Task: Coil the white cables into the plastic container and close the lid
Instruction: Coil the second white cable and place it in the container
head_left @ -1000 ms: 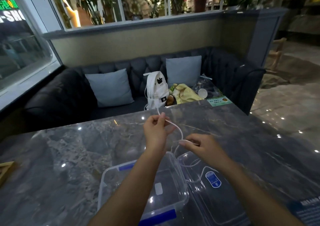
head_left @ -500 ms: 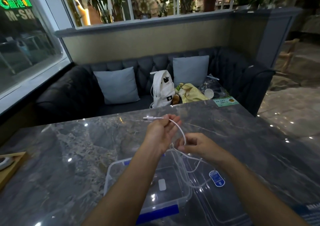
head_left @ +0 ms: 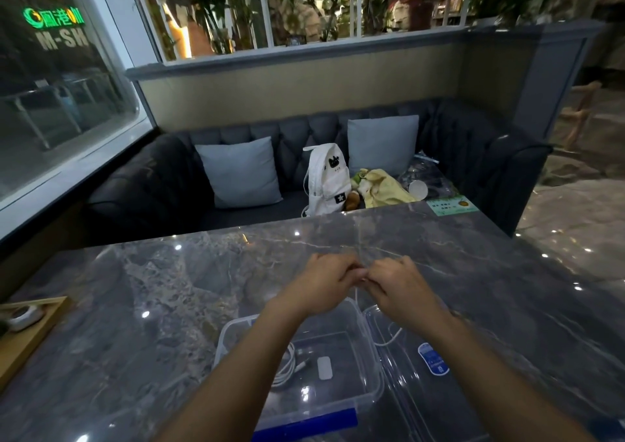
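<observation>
A clear plastic container [head_left: 368, 350] with a blue latch sits on the marble table near me. One coiled white cable [head_left: 287, 367] lies inside it on the left. The clear lid [head_left: 416, 394] with a blue sticker rests to the container's right. My left hand [head_left: 326, 281] and my right hand [head_left: 397, 284] meet above the container's far edge, both pinched on a second white cable [head_left: 389, 340]. A loop of that cable hangs down over the lid; the rest is hidden in my fingers.
A wooden tray [head_left: 23, 336] with a small dish stands at the table's left edge. A green card [head_left: 451, 205] lies at the far right corner. Behind the table a dark sofa holds cushions, a white backpack [head_left: 326, 181] and yellow cloth.
My hands have come together and lowered slightly; the cable end that stuck out from my left hand is now gathered between the fingers. The hanging loop is shorter.
</observation>
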The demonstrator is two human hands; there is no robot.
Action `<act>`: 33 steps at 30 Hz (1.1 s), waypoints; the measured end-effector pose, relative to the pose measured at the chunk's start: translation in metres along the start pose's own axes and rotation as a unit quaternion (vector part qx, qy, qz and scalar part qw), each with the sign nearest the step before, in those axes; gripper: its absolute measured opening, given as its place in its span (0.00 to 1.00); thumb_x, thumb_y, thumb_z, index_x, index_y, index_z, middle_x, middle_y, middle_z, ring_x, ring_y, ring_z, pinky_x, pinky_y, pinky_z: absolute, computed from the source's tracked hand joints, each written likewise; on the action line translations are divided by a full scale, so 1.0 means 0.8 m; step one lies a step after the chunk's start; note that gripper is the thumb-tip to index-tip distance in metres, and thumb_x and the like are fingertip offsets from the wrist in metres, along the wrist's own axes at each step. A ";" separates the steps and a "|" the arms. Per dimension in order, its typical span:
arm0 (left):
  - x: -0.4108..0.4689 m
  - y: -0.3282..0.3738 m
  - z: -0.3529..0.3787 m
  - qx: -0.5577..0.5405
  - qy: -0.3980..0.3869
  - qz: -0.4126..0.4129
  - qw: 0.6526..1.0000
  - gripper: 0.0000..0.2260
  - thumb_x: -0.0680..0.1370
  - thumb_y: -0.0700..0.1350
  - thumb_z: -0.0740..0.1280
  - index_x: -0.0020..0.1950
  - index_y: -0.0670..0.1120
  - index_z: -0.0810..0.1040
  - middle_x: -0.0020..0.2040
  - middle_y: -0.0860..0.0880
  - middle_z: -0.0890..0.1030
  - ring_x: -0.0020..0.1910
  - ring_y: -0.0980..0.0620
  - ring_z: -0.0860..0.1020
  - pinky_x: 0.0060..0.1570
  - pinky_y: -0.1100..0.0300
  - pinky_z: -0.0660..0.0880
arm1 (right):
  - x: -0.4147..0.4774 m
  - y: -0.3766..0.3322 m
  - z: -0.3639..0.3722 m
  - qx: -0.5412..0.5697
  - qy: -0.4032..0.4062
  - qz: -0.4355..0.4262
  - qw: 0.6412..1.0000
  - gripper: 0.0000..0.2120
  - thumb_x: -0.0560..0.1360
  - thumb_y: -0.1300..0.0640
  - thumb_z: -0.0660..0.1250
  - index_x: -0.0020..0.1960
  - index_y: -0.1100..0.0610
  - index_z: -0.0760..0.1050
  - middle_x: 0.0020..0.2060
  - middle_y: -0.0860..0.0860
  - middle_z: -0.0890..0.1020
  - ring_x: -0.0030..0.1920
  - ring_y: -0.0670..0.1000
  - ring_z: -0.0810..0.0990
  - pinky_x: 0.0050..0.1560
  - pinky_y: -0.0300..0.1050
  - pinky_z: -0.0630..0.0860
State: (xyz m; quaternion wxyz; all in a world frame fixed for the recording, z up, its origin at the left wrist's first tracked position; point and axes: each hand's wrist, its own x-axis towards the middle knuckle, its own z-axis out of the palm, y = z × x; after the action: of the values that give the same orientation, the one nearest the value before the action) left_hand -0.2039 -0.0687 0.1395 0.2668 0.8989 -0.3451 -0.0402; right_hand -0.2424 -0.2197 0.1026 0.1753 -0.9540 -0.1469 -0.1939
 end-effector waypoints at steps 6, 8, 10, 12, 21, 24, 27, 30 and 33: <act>-0.001 -0.006 -0.010 -0.025 0.034 -0.011 0.999 0.13 0.79 0.46 0.60 0.39 0.42 0.76 0.33 0.49 0.75 0.34 0.51 0.72 0.33 0.66 0.64 | -0.006 0.020 0.014 -0.024 -0.080 0.083 0.993 0.07 0.77 0.53 0.59 0.48 0.55 0.75 0.48 0.50 0.80 0.52 0.52 0.77 0.52 0.48 0.62; -0.001 -0.010 -0.021 -0.058 0.104 -0.058 0.991 0.13 0.80 0.46 0.59 0.35 0.47 0.72 0.31 0.52 0.72 0.32 0.52 0.70 0.30 0.64 0.63 | -0.012 0.036 0.018 0.009 -0.125 0.169 0.978 0.09 0.76 0.50 0.61 0.48 0.54 0.75 0.48 0.50 0.78 0.52 0.53 0.76 0.55 0.49 0.64; -0.001 -0.019 -0.034 -0.112 0.185 -0.089 0.972 0.14 0.80 0.46 0.58 0.34 0.51 0.70 0.32 0.53 0.72 0.33 0.53 0.71 0.33 0.61 0.66 | -0.021 0.050 0.021 0.106 -0.156 0.246 0.951 0.14 0.73 0.45 0.64 0.49 0.55 0.75 0.47 0.49 0.77 0.50 0.51 0.76 0.56 0.51 0.68; -0.004 -0.025 -0.042 -0.127 0.229 -0.087 0.961 0.15 0.80 0.46 0.58 0.33 0.53 0.70 0.32 0.53 0.73 0.33 0.55 0.73 0.34 0.61 0.68 | -0.029 0.057 0.027 0.170 -0.165 0.297 0.925 0.18 0.72 0.43 0.66 0.55 0.55 0.74 0.51 0.50 0.77 0.54 0.52 0.76 0.59 0.53 0.70; -0.010 -0.040 -0.029 -0.266 0.280 -0.067 0.920 0.13 0.80 0.45 0.58 0.36 0.50 0.73 0.31 0.54 0.74 0.28 0.64 0.74 0.32 0.70 0.72 | -0.031 0.072 0.029 -0.011 0.116 0.432 0.894 0.32 0.68 0.59 0.72 0.68 0.59 0.62 0.67 0.61 0.65 0.66 0.61 0.64 0.63 0.59 0.62; -0.012 -0.051 -0.036 -0.410 0.319 -0.089 0.849 0.15 0.81 0.45 0.56 0.34 0.47 0.70 0.25 0.55 0.68 0.23 0.60 0.68 0.27 0.66 0.70 | -0.036 0.084 0.023 0.289 0.078 0.480 0.825 0.15 0.73 0.63 0.67 0.58 0.67 0.71 0.50 0.64 0.79 0.48 0.61 0.79 0.50 0.53 0.76; -0.012 -0.062 -0.040 -0.583 0.344 -0.130 0.725 0.16 0.82 0.47 0.53 0.35 0.47 0.66 0.19 0.56 0.65 0.18 0.61 0.61 0.19 0.68 0.63 | -0.046 0.090 0.032 0.317 0.054 0.377 0.869 0.11 0.77 0.64 0.61 0.37 0.59 0.76 0.26 0.54 0.77 0.26 0.50 0.75 0.31 0.46 0.74; -0.013 -0.077 -0.048 -0.764 0.315 -0.198 0.528 0.18 0.83 0.46 0.49 0.33 0.47 0.63 0.17 0.54 0.62 0.13 0.58 0.58 0.14 0.69 0.55 | -0.053 0.087 0.041 0.238 0.114 0.341 0.902 0.07 0.76 0.61 0.64 0.44 0.59 0.80 0.32 0.53 0.80 0.33 0.52 0.77 0.37 0.47 0.73; -0.023 -0.090 -0.047 -0.826 0.249 -0.247 0.441 0.17 0.81 0.40 0.48 0.33 0.46 0.63 0.19 0.53 0.63 0.13 0.58 0.58 0.13 0.67 0.54 | -0.053 0.095 0.042 0.261 0.071 0.355 0.895 0.08 0.72 0.61 0.69 0.50 0.60 0.81 0.41 0.57 0.85 0.41 0.54 0.81 0.45 0.47 0.76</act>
State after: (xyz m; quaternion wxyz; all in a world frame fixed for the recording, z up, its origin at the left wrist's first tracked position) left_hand -0.1654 0.0046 0.1330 0.9364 0.2710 0.1698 -0.1446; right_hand -0.2429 -0.2835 0.0347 0.4853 -0.8463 0.1691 -0.1404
